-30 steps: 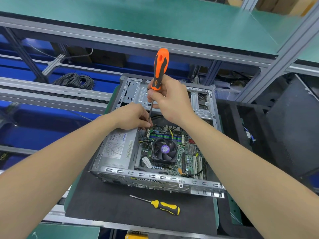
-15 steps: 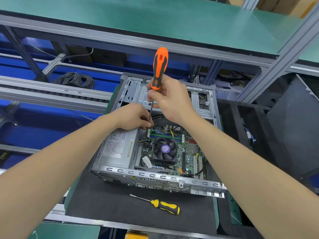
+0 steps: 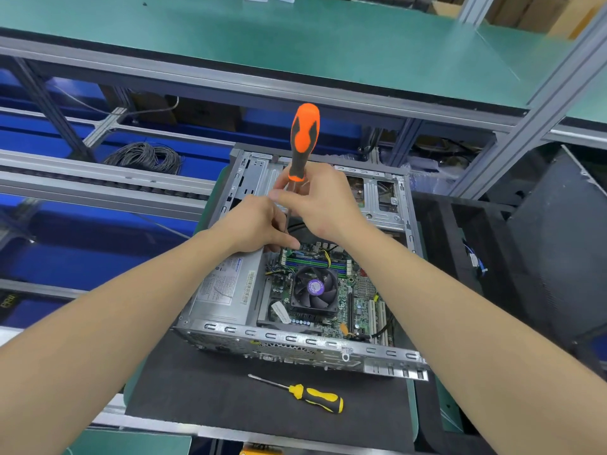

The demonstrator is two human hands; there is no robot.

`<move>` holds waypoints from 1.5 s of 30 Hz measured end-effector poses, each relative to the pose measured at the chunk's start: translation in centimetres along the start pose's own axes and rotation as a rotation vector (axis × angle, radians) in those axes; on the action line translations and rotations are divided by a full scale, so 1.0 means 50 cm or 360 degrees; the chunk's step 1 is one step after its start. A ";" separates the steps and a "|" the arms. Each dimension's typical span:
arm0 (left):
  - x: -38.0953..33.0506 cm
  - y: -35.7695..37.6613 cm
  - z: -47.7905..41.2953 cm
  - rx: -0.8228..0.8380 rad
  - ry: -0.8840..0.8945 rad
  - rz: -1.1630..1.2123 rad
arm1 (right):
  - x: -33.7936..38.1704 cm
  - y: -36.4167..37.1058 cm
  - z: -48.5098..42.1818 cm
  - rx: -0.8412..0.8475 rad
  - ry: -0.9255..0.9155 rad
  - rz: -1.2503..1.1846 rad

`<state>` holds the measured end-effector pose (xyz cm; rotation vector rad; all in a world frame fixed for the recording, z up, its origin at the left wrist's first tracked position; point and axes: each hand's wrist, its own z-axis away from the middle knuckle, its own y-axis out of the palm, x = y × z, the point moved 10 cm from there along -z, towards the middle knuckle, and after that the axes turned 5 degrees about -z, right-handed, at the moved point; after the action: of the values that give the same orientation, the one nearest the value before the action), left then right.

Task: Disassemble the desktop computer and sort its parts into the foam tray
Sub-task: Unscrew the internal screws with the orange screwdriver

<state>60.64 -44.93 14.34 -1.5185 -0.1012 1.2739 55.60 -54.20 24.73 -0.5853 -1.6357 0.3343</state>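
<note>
The open desktop case [image 3: 289,339] lies on a black mat, showing its silver power supply [image 3: 226,287], the motherboard and a black CPU fan [image 3: 315,289]. My right hand [image 3: 323,205] grips the lower end of an orange-and-black screwdriver [image 3: 303,139] that stands nearly upright over the back of the case. My left hand [image 3: 259,224] sits just left of the shaft, above the power supply's far corner, its curled fingertips at the shaft. The screwdriver tip is hidden behind my hands. The dark foam tray [image 3: 460,244] lies to the right of the case.
A yellow-and-black screwdriver [image 3: 312,394] lies on the mat in front of the case. A black side panel [image 3: 565,244] leans at the right. Behind the case are a green shelf [image 3: 295,37], aluminium rails and a coil of grey cable [image 3: 144,157].
The screwdriver handle has tilted slightly and my right hand's fingers have shifted on it. My left hand stays by the shaft.
</note>
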 end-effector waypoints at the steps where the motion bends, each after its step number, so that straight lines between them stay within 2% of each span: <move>1: 0.002 0.000 0.000 -0.0010 -0.0008 0.0012 | -0.006 0.001 0.001 -0.0033 0.0024 0.0008; 5: 0.008 -0.001 -0.003 0.0024 -0.0054 0.0058 | -0.014 -0.002 0.000 -0.0094 0.0079 -0.0066; 9: 0.017 0.031 -0.015 0.0382 -0.0088 -0.0173 | -0.028 0.004 0.000 -0.0058 0.0099 -0.0250; 12: 0.039 0.064 -0.023 0.0653 -0.0244 -0.0178 | -0.040 0.008 0.005 -0.0045 0.0117 -0.0310; 18: 0.079 0.102 -0.039 0.0921 -0.0458 -0.0448 | -0.048 0.009 0.009 -0.0009 0.0144 -0.0340; 21: 0.082 0.111 -0.050 0.0993 -0.0418 -0.0603 | -0.039 0.009 0.007 -0.0019 0.0134 -0.0340; 25: 0.091 0.132 -0.064 0.1027 -0.0330 -0.0804 | -0.023 0.002 0.000 -0.0030 0.0112 -0.0405; 32: 0.092 0.147 -0.069 0.1072 -0.0253 -0.0850 | -0.010 -0.029 -0.011 -0.0093 0.0078 -0.0365; 37: 0.095 0.139 -0.077 0.0967 -0.0239 -0.0722 | -0.003 -0.054 -0.011 -0.0133 0.0043 -0.0307; 45: 0.090 0.127 -0.084 0.0862 -0.0118 -0.0815 | -0.011 -0.074 -0.005 -0.0177 0.0095 -0.0390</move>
<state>62.23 -47.36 5.97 -0.9002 -0.1655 0.8500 55.22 -57.59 26.30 -0.4667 -1.6546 0.0459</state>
